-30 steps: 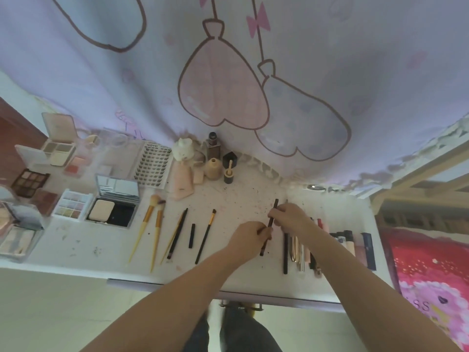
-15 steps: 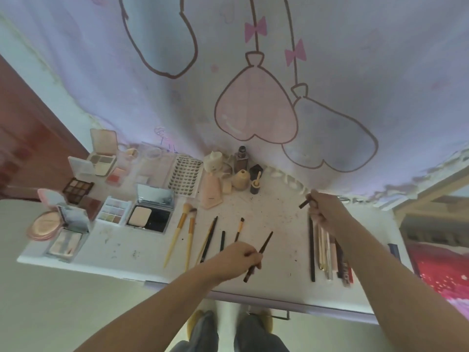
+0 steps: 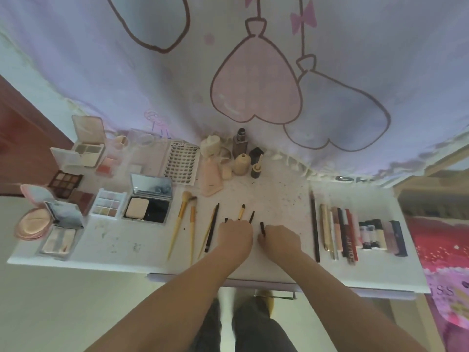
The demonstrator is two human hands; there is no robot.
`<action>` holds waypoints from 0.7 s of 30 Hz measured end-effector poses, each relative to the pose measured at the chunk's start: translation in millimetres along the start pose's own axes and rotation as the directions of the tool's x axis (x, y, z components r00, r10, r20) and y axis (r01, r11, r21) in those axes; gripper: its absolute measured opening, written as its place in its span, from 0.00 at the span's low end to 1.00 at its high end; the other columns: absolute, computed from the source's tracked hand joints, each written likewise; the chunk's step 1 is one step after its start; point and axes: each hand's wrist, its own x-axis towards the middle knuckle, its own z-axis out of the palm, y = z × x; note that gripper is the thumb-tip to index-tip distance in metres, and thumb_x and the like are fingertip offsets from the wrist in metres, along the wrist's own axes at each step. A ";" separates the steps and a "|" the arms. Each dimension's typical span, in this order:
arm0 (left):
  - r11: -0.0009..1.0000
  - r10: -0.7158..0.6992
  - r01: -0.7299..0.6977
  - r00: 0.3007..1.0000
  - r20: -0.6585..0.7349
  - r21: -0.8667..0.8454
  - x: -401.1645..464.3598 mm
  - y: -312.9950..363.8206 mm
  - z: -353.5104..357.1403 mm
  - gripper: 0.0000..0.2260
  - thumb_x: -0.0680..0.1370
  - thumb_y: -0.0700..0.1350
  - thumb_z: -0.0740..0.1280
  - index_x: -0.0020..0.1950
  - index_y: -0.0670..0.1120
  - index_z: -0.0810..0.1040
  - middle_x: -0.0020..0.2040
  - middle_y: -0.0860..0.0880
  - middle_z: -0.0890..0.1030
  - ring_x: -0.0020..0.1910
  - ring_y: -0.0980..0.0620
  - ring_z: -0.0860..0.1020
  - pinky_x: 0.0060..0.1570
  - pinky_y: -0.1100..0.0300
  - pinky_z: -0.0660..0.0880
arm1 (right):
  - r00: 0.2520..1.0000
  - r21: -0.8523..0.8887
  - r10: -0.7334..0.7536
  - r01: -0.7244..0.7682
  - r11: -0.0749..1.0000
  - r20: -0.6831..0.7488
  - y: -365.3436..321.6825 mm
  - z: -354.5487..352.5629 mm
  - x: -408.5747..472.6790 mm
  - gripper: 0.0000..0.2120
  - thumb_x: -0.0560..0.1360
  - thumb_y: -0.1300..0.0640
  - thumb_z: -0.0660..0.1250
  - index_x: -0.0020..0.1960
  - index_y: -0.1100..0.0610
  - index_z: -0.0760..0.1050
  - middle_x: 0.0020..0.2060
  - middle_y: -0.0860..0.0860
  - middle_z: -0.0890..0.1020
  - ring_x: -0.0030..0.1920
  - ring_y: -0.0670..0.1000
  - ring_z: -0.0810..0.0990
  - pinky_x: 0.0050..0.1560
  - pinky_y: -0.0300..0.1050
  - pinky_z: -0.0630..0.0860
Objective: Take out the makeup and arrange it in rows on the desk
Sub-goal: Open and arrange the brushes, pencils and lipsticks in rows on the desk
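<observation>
Makeup lies in rows across the white desk [image 3: 266, 199], and the piece in hand sits at lower centre of the frame: a short black stick [image 3: 262, 228] pinched in the curled fingers of the right hand [image 3: 280, 238], its upper end poking out above the knuckles. Just left of it, the left hand [image 3: 236, 235] rests knuckles-up on the row of brushes; its fingers curl over their lower ends, though whether they actually grip one I cannot tell. A thin dark brush [image 3: 251, 216], a gold-handled brush [image 3: 241, 212] and a small dark tip [image 3: 226, 220] stick out above that hand. Judging by the spacing, the stick is being set parallel to the brushes to extend their row rightward. Further left lie the long yellow brushes [image 3: 182, 224], then the compacts and palettes [image 3: 147, 207]. At the right a black pencil [image 3: 314, 227] and packed tubes [image 3: 355, 232] form another row. Bottles [image 3: 241, 163] stand along the back edge under the curtain [image 3: 101, 72].
</observation>
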 end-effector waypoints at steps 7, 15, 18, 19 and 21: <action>0.999 -0.050 0.050 0.998 -0.036 -0.007 4.8 -34.6 4.8 0.09 0.80 0.41 0.56 0.49 0.44 0.76 0.46 0.46 0.79 0.47 0.46 0.75 0.35 0.56 0.66 | 0.993 -0.109 -0.117 0.116 0.987 0.001 -39.4 8.3 15.0 0.16 0.81 0.56 0.51 0.51 0.58 0.77 0.47 0.54 0.81 0.47 0.55 0.80 0.38 0.42 0.70; 0.998 0.037 -0.044 0.989 -0.146 -0.046 17.3 -21.0 -10.7 0.12 0.82 0.48 0.53 0.54 0.44 0.73 0.51 0.46 0.78 0.53 0.45 0.74 0.39 0.55 0.66 | 0.992 0.051 -0.082 0.087 0.995 -0.094 -5.7 -25.8 27.8 0.20 0.81 0.47 0.50 0.49 0.58 0.76 0.47 0.55 0.80 0.47 0.56 0.79 0.40 0.43 0.68; 0.983 0.128 -0.146 0.979 -0.157 -0.108 27.6 24.2 -23.4 0.12 0.82 0.48 0.53 0.55 0.44 0.72 0.52 0.45 0.77 0.53 0.45 0.74 0.40 0.55 0.65 | 0.984 0.070 0.017 -0.004 0.998 -0.176 53.8 -57.8 43.7 0.15 0.80 0.51 0.53 0.50 0.58 0.75 0.47 0.55 0.80 0.45 0.55 0.77 0.41 0.43 0.68; 0.975 0.151 -0.173 0.977 -0.149 -0.141 31.6 42.0 -25.3 0.12 0.82 0.49 0.52 0.55 0.44 0.72 0.52 0.45 0.77 0.52 0.45 0.73 0.40 0.54 0.65 | 0.981 0.074 0.058 -0.045 0.996 -0.183 73.3 -66.9 49.3 0.14 0.79 0.52 0.54 0.51 0.58 0.74 0.46 0.55 0.80 0.43 0.54 0.76 0.41 0.43 0.68; 0.959 0.172 -0.194 0.977 -0.123 -0.207 38.9 75.3 -24.9 0.13 0.82 0.50 0.52 0.56 0.43 0.71 0.52 0.45 0.76 0.52 0.45 0.73 0.42 0.54 0.66 | 0.977 0.073 0.128 -0.117 0.991 -0.174 103.4 -78.8 60.7 0.13 0.79 0.52 0.54 0.53 0.58 0.73 0.45 0.54 0.79 0.42 0.53 0.75 0.41 0.43 0.69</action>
